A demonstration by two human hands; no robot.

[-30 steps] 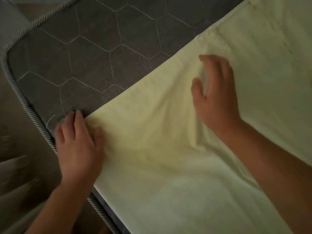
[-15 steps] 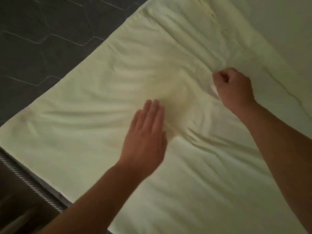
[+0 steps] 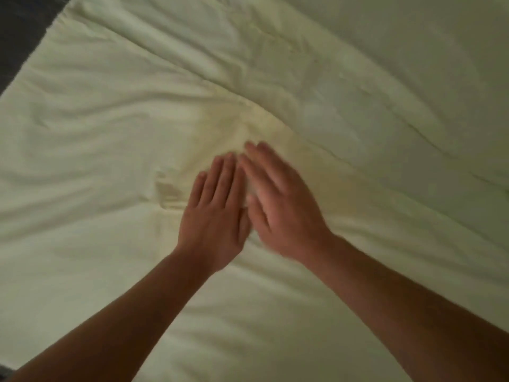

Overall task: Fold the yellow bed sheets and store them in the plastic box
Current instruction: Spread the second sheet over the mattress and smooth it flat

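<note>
Yellow bed sheet [image 3: 358, 78] lying spread and creased across the dark mattress [image 3: 19, 26]. Left hand [image 3: 216, 216] and right hand [image 3: 281, 205] resting side by side mid-sheet, both flat, fingers extended, gripping nothing; right one blurred.

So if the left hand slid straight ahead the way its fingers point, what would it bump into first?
Probably just more sheet. The left hand lies flat on the yellow sheet, fingers pointing up and slightly right. Just ahead is a raised wrinkle ridge in the cloth. Nothing else shows on that line, though the right hand sits close beside it.
</note>
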